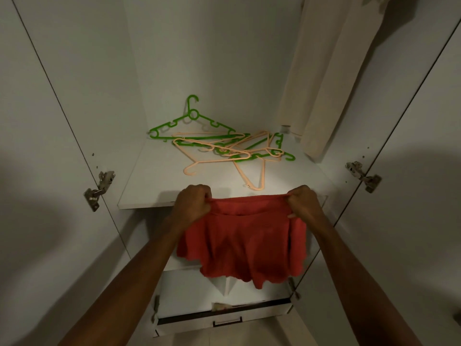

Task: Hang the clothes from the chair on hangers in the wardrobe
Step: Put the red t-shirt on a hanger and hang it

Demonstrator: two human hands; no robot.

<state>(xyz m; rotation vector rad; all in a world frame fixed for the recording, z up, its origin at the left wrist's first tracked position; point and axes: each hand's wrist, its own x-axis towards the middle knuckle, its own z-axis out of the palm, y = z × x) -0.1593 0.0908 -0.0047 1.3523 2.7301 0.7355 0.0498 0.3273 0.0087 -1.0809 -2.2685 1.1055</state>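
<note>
A red garment [245,243] hangs spread between my two hands in front of the open wardrobe. My left hand [194,204] grips its top edge at the left corner and my right hand [303,203] pinches the top edge at the right corner. Both hands are just in front of the edge of a white shelf [154,186]. On that shelf lies a tangled pile of plastic hangers: a green hanger [192,121] leans at the back, and several peach hangers [222,151] lie over other green ones.
A cream garment [326,78] hangs at the upper right inside the wardrobe. Both white doors [50,121] stand open with metal hinges at left and right. Below the shelf, a white drawer [224,318] is pulled partly out.
</note>
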